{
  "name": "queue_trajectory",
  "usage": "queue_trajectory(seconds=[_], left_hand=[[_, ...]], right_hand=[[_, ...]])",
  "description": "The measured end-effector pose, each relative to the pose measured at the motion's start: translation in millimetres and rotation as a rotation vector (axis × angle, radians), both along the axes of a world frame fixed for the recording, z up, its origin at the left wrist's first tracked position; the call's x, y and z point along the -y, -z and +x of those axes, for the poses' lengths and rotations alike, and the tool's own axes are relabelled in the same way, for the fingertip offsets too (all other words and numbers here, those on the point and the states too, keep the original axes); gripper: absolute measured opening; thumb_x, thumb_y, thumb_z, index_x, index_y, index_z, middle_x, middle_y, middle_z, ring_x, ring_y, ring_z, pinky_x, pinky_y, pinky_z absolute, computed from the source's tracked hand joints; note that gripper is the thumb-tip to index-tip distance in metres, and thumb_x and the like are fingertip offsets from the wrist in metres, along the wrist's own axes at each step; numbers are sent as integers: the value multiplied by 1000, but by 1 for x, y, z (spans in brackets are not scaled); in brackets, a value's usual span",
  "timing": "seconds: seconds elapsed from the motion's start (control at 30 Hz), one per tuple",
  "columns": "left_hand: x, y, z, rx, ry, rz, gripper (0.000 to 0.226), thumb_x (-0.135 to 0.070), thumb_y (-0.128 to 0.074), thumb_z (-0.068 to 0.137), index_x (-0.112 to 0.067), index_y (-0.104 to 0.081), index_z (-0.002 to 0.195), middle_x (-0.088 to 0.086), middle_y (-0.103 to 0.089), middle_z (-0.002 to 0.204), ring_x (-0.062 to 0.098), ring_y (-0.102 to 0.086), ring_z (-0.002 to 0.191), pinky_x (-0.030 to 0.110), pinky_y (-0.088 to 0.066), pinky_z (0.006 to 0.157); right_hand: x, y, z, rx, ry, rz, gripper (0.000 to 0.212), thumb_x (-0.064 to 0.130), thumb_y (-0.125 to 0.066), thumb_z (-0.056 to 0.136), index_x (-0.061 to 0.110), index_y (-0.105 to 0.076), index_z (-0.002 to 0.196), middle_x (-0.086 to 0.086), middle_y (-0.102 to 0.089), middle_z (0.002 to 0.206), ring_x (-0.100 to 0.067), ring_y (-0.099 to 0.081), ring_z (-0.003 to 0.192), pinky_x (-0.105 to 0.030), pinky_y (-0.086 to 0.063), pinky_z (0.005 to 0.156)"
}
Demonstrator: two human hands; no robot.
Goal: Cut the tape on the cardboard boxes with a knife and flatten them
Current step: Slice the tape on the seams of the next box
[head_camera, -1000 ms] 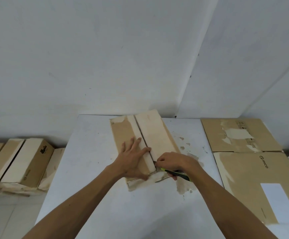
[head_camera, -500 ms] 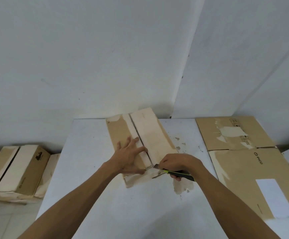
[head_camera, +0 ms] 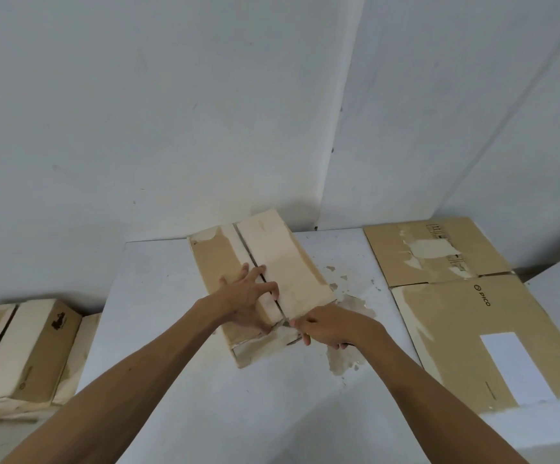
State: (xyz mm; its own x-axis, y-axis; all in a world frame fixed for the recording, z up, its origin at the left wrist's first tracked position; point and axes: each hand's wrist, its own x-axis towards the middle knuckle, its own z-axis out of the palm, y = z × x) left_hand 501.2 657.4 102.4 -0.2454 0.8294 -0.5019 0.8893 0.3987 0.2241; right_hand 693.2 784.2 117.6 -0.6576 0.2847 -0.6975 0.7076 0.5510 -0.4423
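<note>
Left fingers (head_camera: 261,273) splayed flat on pale, tape-scarred cardboard box (head_camera: 282,262); right fingers (head_camera: 300,324) clamped on knife (head_camera: 286,322).

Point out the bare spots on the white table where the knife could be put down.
Most free: the white table left of the taped brown cardboard box, out to its left edge, and the near strip between the forearms. A narrower patch lies between the box and the flattened brown cardboard sheets. Crowded: the box's near end, where left hand and right hand meet.
</note>
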Motion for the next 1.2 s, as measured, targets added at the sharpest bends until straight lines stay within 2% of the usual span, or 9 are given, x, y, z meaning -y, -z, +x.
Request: queue_trajectory(seconds=[0.07,0.13,0.23,0.37,0.57,0.83,0.97,1.07,1.2], left_hand=[[-2,-4,-2,13,1,-14,69,-60,-84,68,-48,-43,122,1,0,169,38,8,157,78,-16,113],[-3,-5,0,2,7,-21,71,-58,-85,67,-47,-41,121,3,-1,168,39,9,156,78,-17,112],[-3,-4,2,6,5,-15,73,-56,-86,66,-45,-41,122,3,-1,167,40,9,156,79,-16,112],[-2,-7,2,8,9,-12,73,-56,-86,66,-44,-40,122,3,-2,166,40,9,155,78,-17,112],[-1,-7,3,20,9,-7,73,-55,-86,68,-42,-40,123,3,-1,167,40,10,156,78,-16,113],[0,-3,0,35,1,33,74,-56,-86,67,-44,-38,122,2,-1,168,39,12,156,80,-14,113],[-3,-2,1,40,-8,36,74,-55,-86,68,-42,-39,123,4,-1,168,41,12,156,81,-11,113],[-4,-3,5,34,-7,37,73,-54,-86,70,-39,-40,125,6,-1,167,41,12,156,82,-11,112],[-3,0,2,45,-9,55,74,-56,-87,69,-41,-40,124,4,-2,168,38,10,157,81,-11,113]], right_hand=[[5,4,0,-22,-77,46,60,70,-38,100,18,-67,92,1,-64,84,-17,-61,77,-33,-52,81],[11,7,-1,-41,-141,103,54,69,-42,99,20,-65,94,3,-64,89,-18,-61,87,-39,-51,91],[17,8,-2,-76,-190,212,50,68,-43,99,22,-61,95,6,-60,82,-17,-59,82,-41,-52,85],[26,13,0,-152,-222,360,40,65,-40,101,29,-53,93,4,-61,88,-20,-61,88,-39,-54,81],[34,22,0,-204,-238,563,47,62,-33,105,25,-58,119,-2,-65,106,-23,-63,97,-36,-47,77],[45,21,4,-210,-172,659,47,60,-32,106,27,-56,129,-3,-67,111,-24,-65,101,-37,-50,82],[48,25,5,-237,-152,708,45,58,-32,107,26,-55,129,-1,-64,103,-22,-66,94,-34,-52,79],[54,28,2,-262,-141,727,43,56,-32,107,24,-55,126,2,-52,93,-22,-67,90,-34,-54,78],[55,29,5,-273,-92,729,41,54,-32,107,24,-53,125,3,-49,91,-22,-66,86,-33,-53,75]])
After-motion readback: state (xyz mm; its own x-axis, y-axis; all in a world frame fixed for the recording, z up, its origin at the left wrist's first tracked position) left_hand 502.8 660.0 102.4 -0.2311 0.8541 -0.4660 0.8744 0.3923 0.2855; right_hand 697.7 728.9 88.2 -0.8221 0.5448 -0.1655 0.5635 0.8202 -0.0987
